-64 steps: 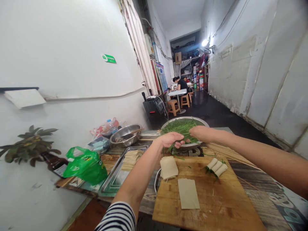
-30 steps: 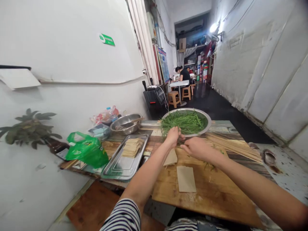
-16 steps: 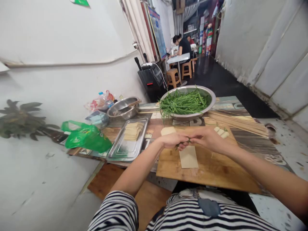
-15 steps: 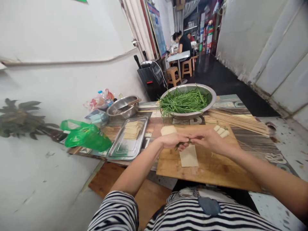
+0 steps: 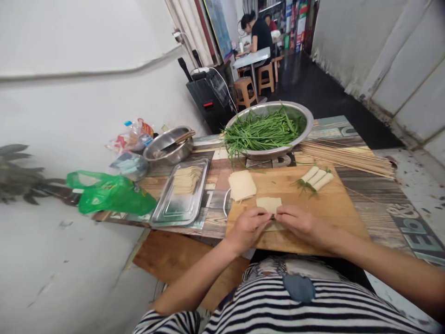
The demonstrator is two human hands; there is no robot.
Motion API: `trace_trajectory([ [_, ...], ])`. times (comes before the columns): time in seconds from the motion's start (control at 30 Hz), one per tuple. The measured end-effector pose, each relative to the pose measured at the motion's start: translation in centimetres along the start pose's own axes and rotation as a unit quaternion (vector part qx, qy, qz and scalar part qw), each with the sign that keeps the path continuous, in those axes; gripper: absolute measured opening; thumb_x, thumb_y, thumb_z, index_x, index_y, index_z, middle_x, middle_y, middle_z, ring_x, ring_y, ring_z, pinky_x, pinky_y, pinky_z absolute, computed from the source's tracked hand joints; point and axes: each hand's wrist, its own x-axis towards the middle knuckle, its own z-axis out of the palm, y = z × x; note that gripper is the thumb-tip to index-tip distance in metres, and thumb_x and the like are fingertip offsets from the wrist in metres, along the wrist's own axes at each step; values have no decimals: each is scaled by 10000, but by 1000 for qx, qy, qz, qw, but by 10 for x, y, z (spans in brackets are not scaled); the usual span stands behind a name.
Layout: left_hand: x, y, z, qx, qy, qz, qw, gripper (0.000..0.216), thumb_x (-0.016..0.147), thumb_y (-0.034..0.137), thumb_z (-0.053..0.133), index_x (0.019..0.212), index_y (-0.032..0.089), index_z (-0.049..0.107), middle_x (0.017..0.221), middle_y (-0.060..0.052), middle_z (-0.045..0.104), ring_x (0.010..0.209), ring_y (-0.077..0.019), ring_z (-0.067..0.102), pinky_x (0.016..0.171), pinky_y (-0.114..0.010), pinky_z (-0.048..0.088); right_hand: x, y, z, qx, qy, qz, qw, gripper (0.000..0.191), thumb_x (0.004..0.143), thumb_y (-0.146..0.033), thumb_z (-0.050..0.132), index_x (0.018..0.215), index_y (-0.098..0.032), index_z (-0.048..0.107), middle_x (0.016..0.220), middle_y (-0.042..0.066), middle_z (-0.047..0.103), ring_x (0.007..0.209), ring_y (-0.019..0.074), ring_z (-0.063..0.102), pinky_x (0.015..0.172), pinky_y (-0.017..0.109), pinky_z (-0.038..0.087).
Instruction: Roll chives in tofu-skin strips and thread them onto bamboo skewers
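Observation:
Both hands rest at the near edge of a wooden cutting board (image 5: 330,208). My left hand (image 5: 246,227) and my right hand (image 5: 301,225) press, fingers curled, on the near end of a pale tofu sheet (image 5: 268,204), with a bit of green chive showing between them. A stack of tofu sheets (image 5: 242,184) lies on the board's far left. Three finished rolls (image 5: 316,177) with chives sticking out lie at the far right. A large steel bowl (image 5: 303,132) of green chives (image 5: 260,132) stands behind the board.
Bamboo skewers (image 5: 347,155) lie right of the bowl. A steel tray (image 5: 174,208) with more tofu sheets, a smaller steel bowl (image 5: 168,148), a green plastic bag (image 5: 111,197) and packets sit to the left by the wall. People sit at a table (image 5: 257,35) down the corridor.
My hands took chives from the bowl, drew back over the board and came down onto the near tofu sheet. The camera tilted downward.

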Motion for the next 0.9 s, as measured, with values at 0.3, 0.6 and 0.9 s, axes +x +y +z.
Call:
trace_trajectory([
  [0.3,-9,-4,-9,157,-102,128,974,247,987,165,405,1073,114,630,1024,-105,680,956,-191,581,842,-354,529,-7,-8,0,-125,-76,-82,986,309,968,-140,334,1020,-91,634,994,141,616,867,205,556,748,344,524],
  [0.6,-8,2,-18,202,-191,102,955,341,961,350,476,1165,96,579,1093,-141,648,1025,-239,568,875,-397,524,-7,-18,0,-175,-83,-82,978,272,916,-89,382,922,-85,654,893,138,618,794,208,571,675,333,517],
  [0.9,-4,-3,-6,180,-120,64,974,229,976,251,455,968,134,651,880,-84,644,793,-171,566,714,-305,480,-3,-14,2,-176,-10,-81,981,298,949,-131,370,910,-86,663,835,128,631,764,206,566,688,331,490],
])
